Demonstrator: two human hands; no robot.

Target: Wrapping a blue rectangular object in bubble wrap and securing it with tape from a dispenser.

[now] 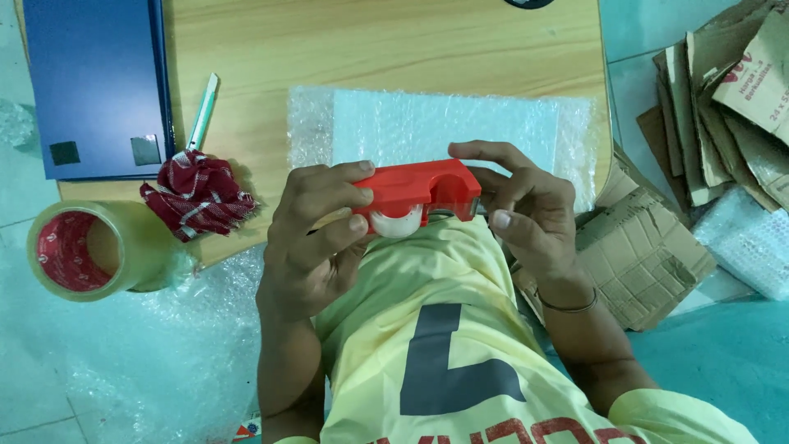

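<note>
Both hands (419, 226) grip red tape dispenser (421, 191) — underside hidden.

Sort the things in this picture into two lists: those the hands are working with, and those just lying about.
In use: red tape dispenser, held by left hand and right hand; bubble-wrapped flat parcel just beyond.

Lying about: big tape roll, red checked cloth, blue folder, green cutter, cardboard scraps.

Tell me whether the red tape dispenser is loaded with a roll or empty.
Loaded: a clear tape roll sits inside the red tape dispenser, showing at its underside, with the left hand and right hand gripping either end.
</note>
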